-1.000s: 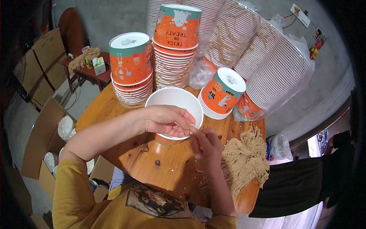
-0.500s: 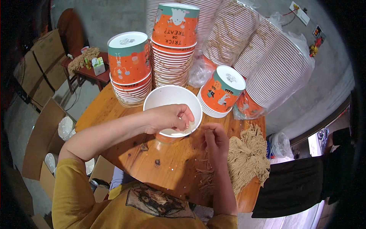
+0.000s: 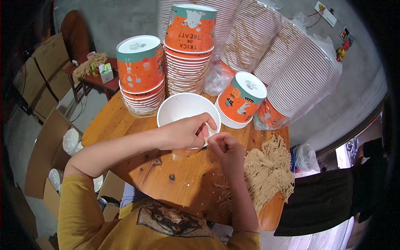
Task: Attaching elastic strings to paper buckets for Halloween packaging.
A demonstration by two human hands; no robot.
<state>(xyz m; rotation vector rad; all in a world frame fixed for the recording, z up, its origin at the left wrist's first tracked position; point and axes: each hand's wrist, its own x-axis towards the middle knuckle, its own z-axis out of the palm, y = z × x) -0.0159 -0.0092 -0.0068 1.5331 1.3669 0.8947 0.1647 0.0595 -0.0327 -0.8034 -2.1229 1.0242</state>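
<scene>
An upright paper bucket, white inside and orange outside, stands on the wooden table in front of me. Across its near side reaches my left hand, fingers curled and pinched at the right part of the rim. My right hand is closed in a pinch just outside that rim, its fingertips almost meeting the left ones. Whatever lies between the fingers of either hand is too small to make out. To the right of my right forearm lies a heap of tan cords, some strands spreading under the forearm.
Behind the bucket stand upside-down stacks of orange and green buckets, a taller stack and a short stack. Plastic-wrapped bucket stacks lean against the wall. An open carton holds more buckets at left.
My right hand has moved left and up to the bucket's rim, bringing its fingertips close to my left hand. The left fingers have shifted slightly; the bucket stays in place.
</scene>
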